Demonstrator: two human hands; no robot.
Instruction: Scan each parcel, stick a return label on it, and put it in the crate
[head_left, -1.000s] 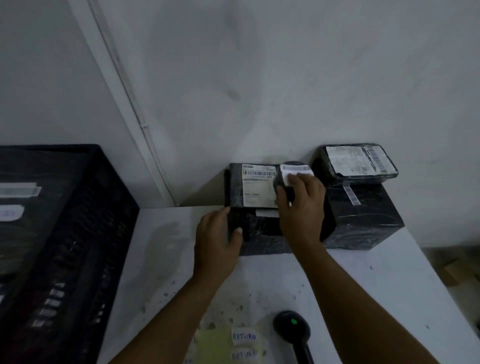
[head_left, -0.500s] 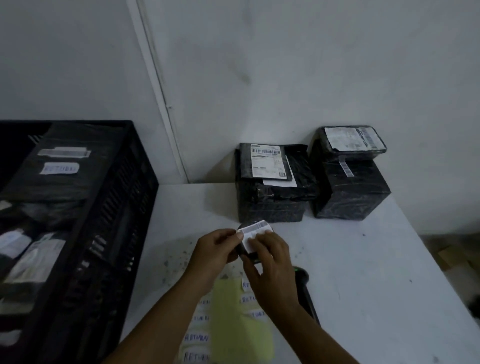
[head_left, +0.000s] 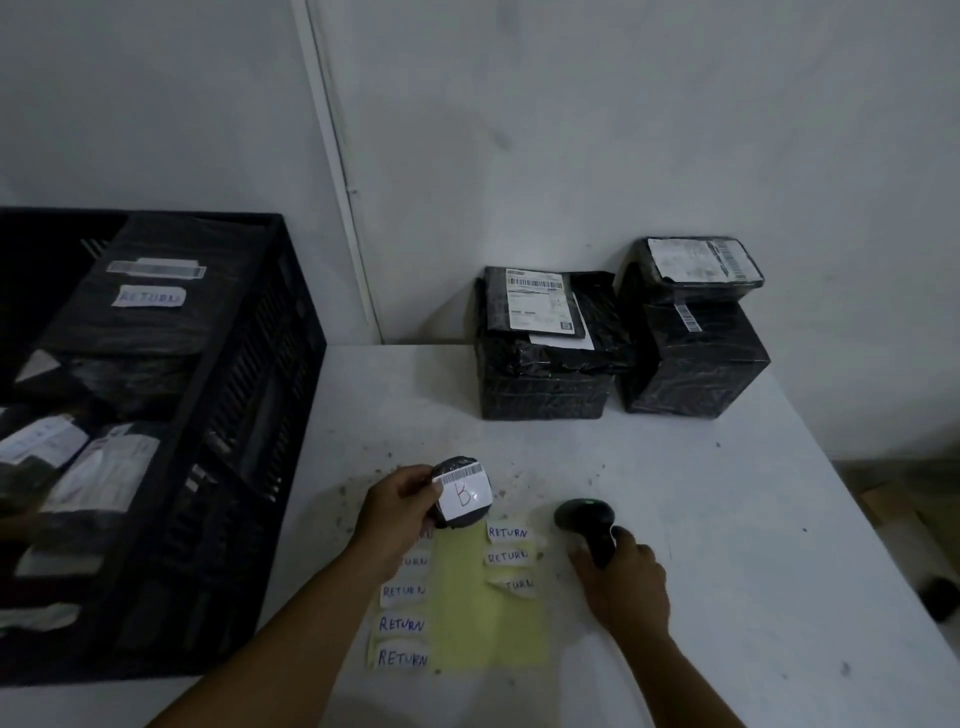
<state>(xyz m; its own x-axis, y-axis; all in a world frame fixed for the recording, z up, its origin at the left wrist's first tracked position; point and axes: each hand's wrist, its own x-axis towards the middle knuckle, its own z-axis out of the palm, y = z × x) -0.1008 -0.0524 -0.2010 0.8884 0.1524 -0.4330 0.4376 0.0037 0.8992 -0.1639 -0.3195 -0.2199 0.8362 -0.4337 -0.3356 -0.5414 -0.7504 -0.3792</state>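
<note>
My left hand grips a small round black parcel above the white table; its white label with a barcode faces up. My right hand grips the handle of the black barcode scanner, which lies on the table right of the parcel. Below the parcel lies a yellow sheet with several white RETURN labels along both its sides. The black crate at the left holds several wrapped parcels, one marked RETURN.
Two stacks of black wrapped parcels stand against the far wall: a left stack topped with a flat labelled one, and a right box with a small labelled parcel on top. The table's right edge drops to the floor.
The small round parcel came off the far stack and toward me. Both hands held it; now my left hand holds it alone and my right hand has gone to the scanner.
</note>
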